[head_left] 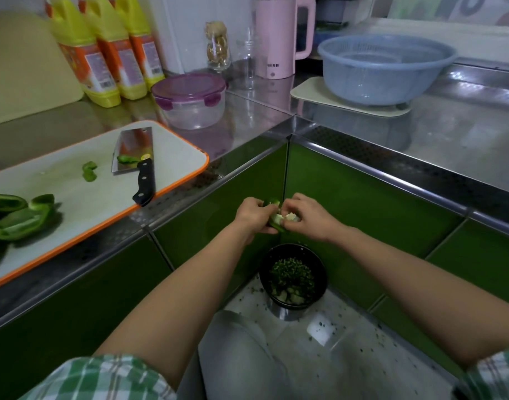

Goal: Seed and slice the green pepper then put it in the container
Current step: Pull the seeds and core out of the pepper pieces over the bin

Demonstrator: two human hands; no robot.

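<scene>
Above bin (261,272), hands (254,215) (308,216) (curled) round pepper (276,224)

Wears a short-sleeved checked shirt. Shows the left sleeve (103,376) in green and white squares crossed by thin brownish lines, loose and a little rumpled at the hem. Shows the right sleeve (495,370) in the same check (only a corner of it enters at the frame's edge). Leaves both forearms bare from the hems down to the wrists. Bare too at the left hand (254,215) and the right hand (308,217). Wears pale grey cloth (238,356) over the leg, smooth and plain, perhaps trousers, though blur hides the cut.
</scene>
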